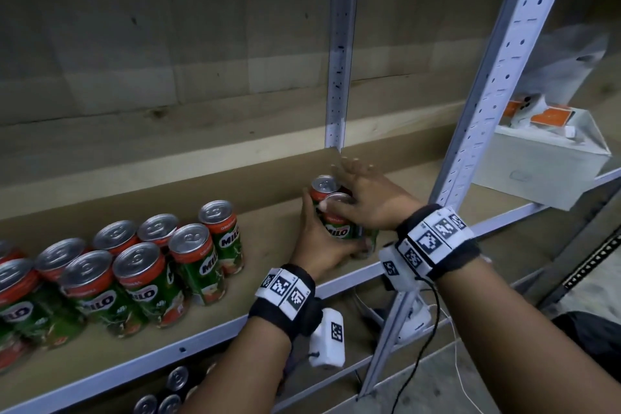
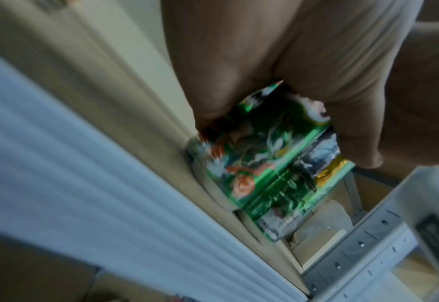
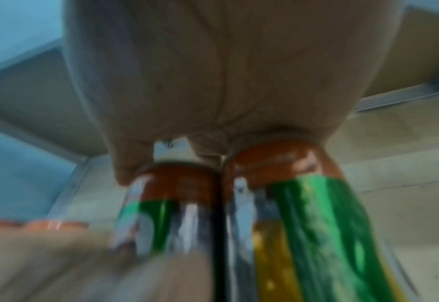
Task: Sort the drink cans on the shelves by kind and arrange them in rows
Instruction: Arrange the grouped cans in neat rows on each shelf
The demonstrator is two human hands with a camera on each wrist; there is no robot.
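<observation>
1. Here, your left hand (image 1: 317, 239) is wrapped around the near side of a small cluster of Milo cans (image 1: 334, 212) on the shelf board (image 1: 268, 235). The thumb lies up the cluster's 9 o'clock side and the fingers curl under and around the front can.
2. Your right hand (image 1: 366, 195) lies over the tops of the same cans from 3 o'clock. Its fingers are nearly straight and fanned toward 12 o'clock, while the thumb presses on the lid of the front can.
3. The right wrist view is blurred, yet it shows two cans upright and touching side by side under your palm (image 3: 213, 81). Whether any finger hooks behind them, you cannot tell.
4. The left wrist view shows green can walls (image 2: 259, 155) pinched between your thumb and fingers, right beside the white front rail (image 2: 84, 163) of the shelf.
5. The held cluster stands near the rear upright post (image 1: 339, 54), at about 1 o'clock from the large group.
6. That large group of Milo cans (image 1: 134, 265) stands upright in rough rows at 9 o'clock of your hands, well apart from the held ones.
7. Silver can tops (image 1: 168, 393) show on the shelf below, at 6 o'clock.
8. A white box (image 1: 537, 165) sits on the neighbouring shelf at 3 o'clock, past the front upright (image 1: 504, 60).
</observation>
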